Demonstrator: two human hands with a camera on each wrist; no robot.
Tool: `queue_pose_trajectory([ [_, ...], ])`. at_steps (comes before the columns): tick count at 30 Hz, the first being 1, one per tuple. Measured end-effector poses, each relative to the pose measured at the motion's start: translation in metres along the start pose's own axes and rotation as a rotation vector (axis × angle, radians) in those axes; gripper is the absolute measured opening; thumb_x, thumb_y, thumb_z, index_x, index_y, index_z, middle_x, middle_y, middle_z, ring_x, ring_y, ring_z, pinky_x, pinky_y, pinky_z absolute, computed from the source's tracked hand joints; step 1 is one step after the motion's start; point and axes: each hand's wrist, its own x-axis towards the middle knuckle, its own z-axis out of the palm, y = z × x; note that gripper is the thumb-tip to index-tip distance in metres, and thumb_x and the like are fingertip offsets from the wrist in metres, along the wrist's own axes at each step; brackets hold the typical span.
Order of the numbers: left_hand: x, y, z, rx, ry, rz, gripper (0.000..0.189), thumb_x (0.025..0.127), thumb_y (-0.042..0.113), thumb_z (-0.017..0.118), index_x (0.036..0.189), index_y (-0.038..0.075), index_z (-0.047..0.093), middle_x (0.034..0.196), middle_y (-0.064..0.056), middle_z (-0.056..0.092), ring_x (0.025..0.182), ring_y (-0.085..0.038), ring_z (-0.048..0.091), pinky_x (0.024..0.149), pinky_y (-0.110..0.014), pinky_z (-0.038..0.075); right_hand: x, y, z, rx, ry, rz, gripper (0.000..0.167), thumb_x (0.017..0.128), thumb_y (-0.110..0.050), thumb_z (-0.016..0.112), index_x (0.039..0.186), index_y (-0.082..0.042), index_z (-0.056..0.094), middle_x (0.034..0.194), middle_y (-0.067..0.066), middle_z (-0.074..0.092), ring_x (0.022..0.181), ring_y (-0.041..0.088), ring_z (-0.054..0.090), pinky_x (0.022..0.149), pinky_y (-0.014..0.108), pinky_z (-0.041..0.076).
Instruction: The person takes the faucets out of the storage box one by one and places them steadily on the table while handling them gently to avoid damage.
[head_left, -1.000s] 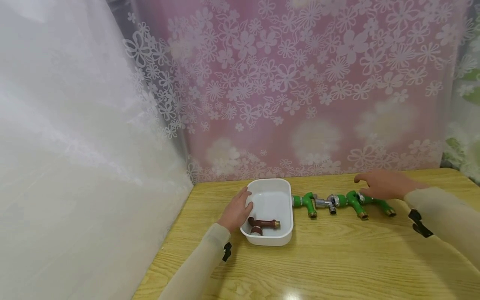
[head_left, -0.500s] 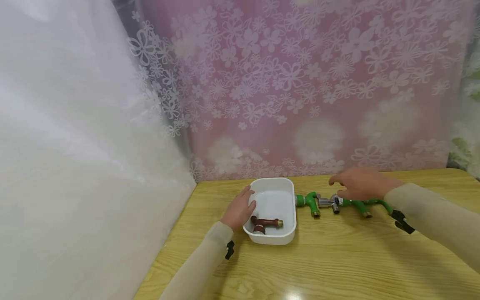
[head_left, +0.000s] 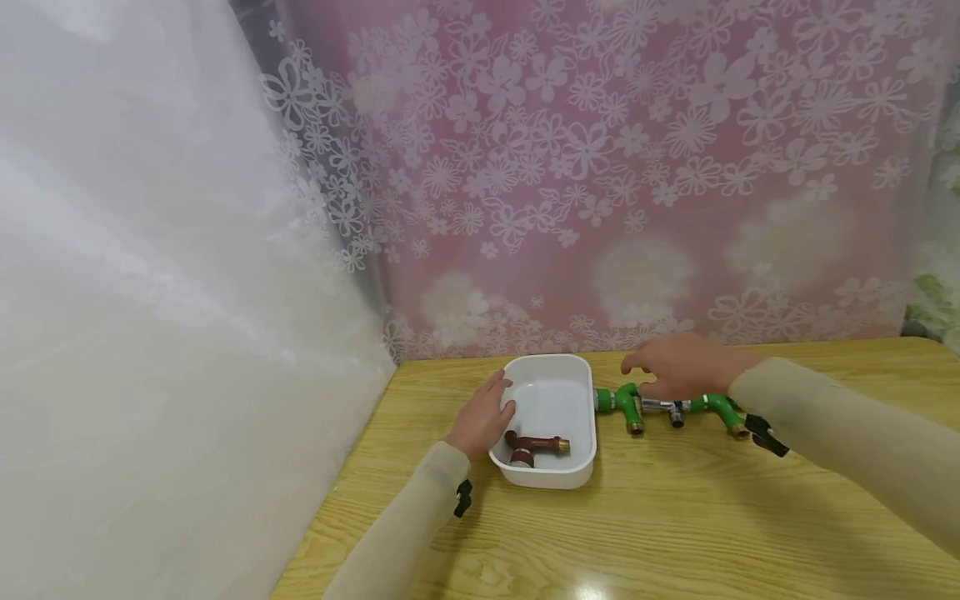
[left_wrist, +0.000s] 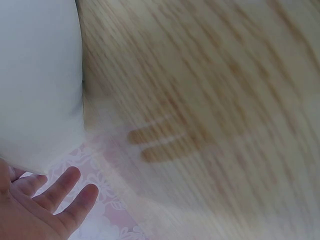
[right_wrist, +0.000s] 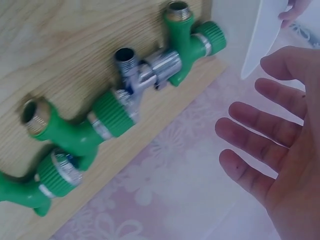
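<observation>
In the head view, my left hand (head_left: 480, 417) rests at the left rim of a white tub (head_left: 592, 425), fingers extended. The left wrist view shows its fingers spread beside the tub's wall. A dark red tap (head_left: 538, 445) with a brass end lies inside the tub. My right hand (head_left: 678, 367) hovers above a row of fittings, fingers apart and holding nothing. The row has a green tap (head_left: 628, 403) beside the tub, a chrome angle valve (head_left: 677, 411), and two more green taps, one mostly hidden by the right arm in the head view but seen in the right wrist view.
A wood-grain table (head_left: 637, 517) carries everything. Behind it hangs a pink floral curtain (head_left: 570, 208), and a white sheet (head_left: 150, 292) hangs along the left side. Both sleeved wrists carry black devices.
My right hand has moved left along the row, from the far right green tap to above the chrome valve. The left hand has stayed at the tub; the view has shifted slightly.
</observation>
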Motion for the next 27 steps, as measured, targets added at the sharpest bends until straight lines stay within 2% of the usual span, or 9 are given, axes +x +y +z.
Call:
queue_pose_trajectory([
  [7,0.001,-0.003,0.002,0.0,0.002,-0.005,0.049,0.107,0.035,0.042,0.15,0.011,0.045,0.167,-0.003,0.025,0.15,-0.026,0.034,0.12,-0.046,0.034,0.021,-0.016,-0.001,0.015,-0.077,0.005,0.036,0.096,-0.033,0.064,0.131,-0.025,0.065,0.119,-0.001,0.069,0.1,0.018,0.067,0.073,0.041,0.057],
  [12,0.0,-0.002,0.002,0.005,0.001,-0.006,0.049,0.107,0.035,0.042,0.15,0.012,0.045,0.167,-0.002,0.025,0.149,-0.026,0.035,0.12,-0.046,0.035,0.032,-0.03,-0.003,0.033,-0.092,-0.016,0.035,0.096,-0.032,0.065,0.131,-0.025,0.065,0.122,0.0,0.069,0.103,0.019,0.067,0.081,0.044,0.058],
  [20,-0.001,-0.002,0.001,0.024,0.007,0.003,0.048,0.107,0.033,0.043,0.151,0.012,0.044,0.167,-0.002,0.027,0.149,-0.025,0.036,0.119,-0.045,0.035,0.052,-0.052,-0.006,0.007,-0.135,-0.089,0.034,0.095,-0.028,0.068,0.128,-0.023,0.068,0.124,0.005,0.069,0.098,0.019,0.068,0.075,0.041,0.058],
  [27,0.003,-0.004,0.001,-0.003,0.015,0.009,0.048,0.107,0.032,0.043,0.15,0.011,0.045,0.167,-0.003,0.026,0.148,-0.027,0.037,0.118,-0.046,0.037,0.075,-0.07,-0.006,-0.018,-0.188,-0.129,0.034,0.094,-0.03,0.067,0.127,-0.023,0.068,0.125,0.003,0.068,0.106,0.019,0.066,0.087,0.042,0.057],
])
